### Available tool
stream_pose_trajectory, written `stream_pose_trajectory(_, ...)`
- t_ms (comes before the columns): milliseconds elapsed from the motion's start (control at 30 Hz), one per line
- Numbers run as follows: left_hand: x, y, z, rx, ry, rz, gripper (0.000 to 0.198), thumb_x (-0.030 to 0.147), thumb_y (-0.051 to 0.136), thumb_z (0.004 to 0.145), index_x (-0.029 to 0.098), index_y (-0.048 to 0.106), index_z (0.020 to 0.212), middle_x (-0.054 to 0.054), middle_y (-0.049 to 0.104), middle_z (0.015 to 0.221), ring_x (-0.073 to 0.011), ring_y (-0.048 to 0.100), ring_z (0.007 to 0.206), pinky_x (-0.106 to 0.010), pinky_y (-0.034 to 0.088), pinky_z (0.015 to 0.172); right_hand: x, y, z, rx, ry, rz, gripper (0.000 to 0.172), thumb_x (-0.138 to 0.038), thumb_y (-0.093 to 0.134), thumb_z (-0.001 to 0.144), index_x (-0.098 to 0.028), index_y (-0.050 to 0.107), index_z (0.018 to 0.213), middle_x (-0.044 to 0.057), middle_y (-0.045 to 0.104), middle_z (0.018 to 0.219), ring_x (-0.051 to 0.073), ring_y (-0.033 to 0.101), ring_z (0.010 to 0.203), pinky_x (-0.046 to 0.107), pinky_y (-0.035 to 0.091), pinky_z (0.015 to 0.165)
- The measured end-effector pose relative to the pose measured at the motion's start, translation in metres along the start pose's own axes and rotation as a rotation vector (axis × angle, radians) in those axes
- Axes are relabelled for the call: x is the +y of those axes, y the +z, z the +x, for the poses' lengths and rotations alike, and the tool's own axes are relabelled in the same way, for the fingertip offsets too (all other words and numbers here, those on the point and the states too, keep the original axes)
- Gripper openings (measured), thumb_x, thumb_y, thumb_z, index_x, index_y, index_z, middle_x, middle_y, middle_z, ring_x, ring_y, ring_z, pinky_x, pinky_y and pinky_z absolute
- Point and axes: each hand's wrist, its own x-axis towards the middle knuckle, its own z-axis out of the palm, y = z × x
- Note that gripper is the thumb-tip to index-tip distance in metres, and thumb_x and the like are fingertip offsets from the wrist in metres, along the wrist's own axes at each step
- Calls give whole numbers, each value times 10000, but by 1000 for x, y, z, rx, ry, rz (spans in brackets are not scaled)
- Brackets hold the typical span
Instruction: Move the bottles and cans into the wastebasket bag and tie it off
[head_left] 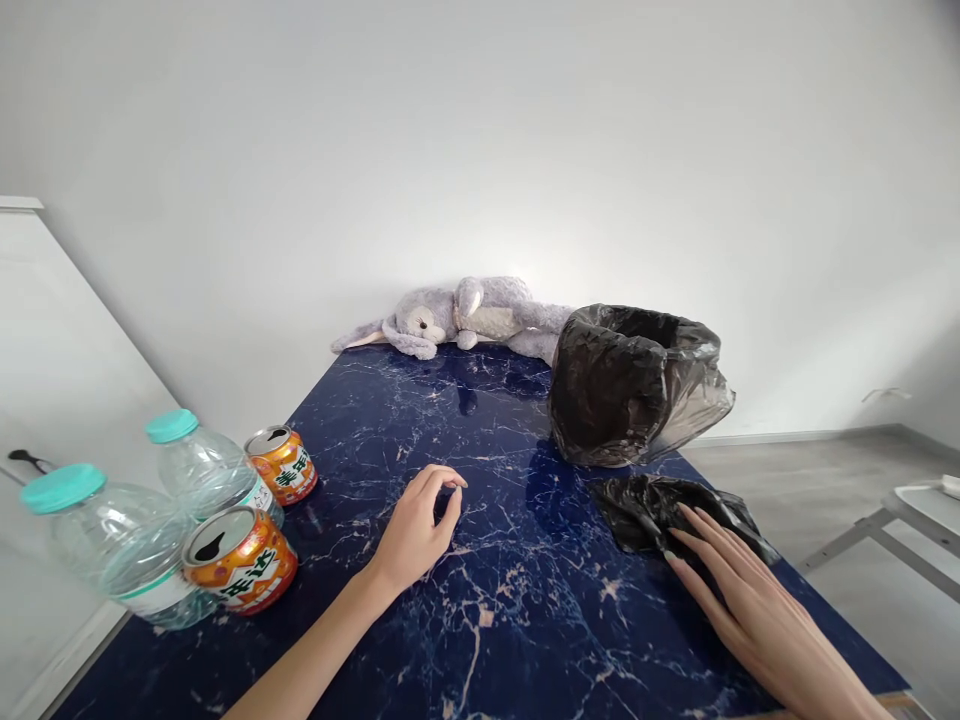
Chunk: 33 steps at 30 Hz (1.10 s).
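My left hand (421, 525) is loosely curled over the middle of the table, holding nothing; a gap shows between its thumb and fingers. On the right, my right hand (739, 585) has its fingers stretched out and lies over a crumpled black plastic bag (637, 510). Just beyond that bag stands a bin-shaped container lined with a black bag (622, 395), its mouth upward. To the left of my left hand are two orange drink cans, a nearer can (247, 570) and a farther can (289, 470), both with opened tops.
Left of the cans stand two clear plastic bottles, one nearer (124, 540) and one farther (206, 465), with turquoise caps. A plush rabbit (450, 315) lies along the far edge of the blue marbled table (420, 400), against the wall. A grey folding frame (900, 520) is at right.
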Motion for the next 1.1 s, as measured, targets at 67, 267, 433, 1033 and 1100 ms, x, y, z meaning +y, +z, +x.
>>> stream_pose_trajectory(67, 2, -1, 0, 2, -5, -1, 202, 354, 479, 1097, 257, 657, 1086, -85, 708, 1143, -268, 693, 1101, -436, 548, 1009, -22, -7, 12, 97, 58, 59, 492, -551, 439, 1109, -243, 588, 1462, 109, 531, 1637, 347, 544, 1480, 573, 496, 1194)
stream_pose_trajectory(267, 5, -4, 1, 21, -40, -20, 219, 371, 493, 1087, 260, 681, 1065, -78, 722, 1117, -263, 704, 1064, -427, 559, 1000, -107, -9, 61, 1, -101, 391, 279, -363, 490, 1107, -293, 683, 1296, 79, 661, 1461, 264, 641, 1349, 427, 545, 1139)
stream_pose_trajectory(433, 2, -6, 2, 55, -120, -72, 206, 391, 531, 1076, 259, 689, 1069, -64, 744, 1099, -246, 720, 1015, -394, 580, 951, -156, 24, 118, -184, -154, 753, 289, -284, 446, 1090, -249, 715, 1190, 88, 715, 1325, 223, 692, 1219, 374, 547, 1088)
stream_pose_trajectory(1033, -1, -16, 9, -8, -511, -323, 413, 638, 579, 1006, 238, 667, 1063, -42, 716, 873, -244, 724, 847, -364, 565, 843, -173, 75, 184, -322, 119, 1123, 241, -228, 526, 1004, -228, 753, 924, 6, 771, 881, 145, 650, 687, 253, 448, 645)
stream_pose_trajectory(1100, -2, -17, 9, -21, -541, -332, 436, 660, 581, 1000, 236, 657, 1072, -35, 699, 856, -237, 710, 831, -354, 561, 841, -173, 76, 186, -327, 137, 1142, 244, -219, 522, 1005, -232, 751, 921, 1, 771, 883, 138, 641, 667, 248, 444, 634)
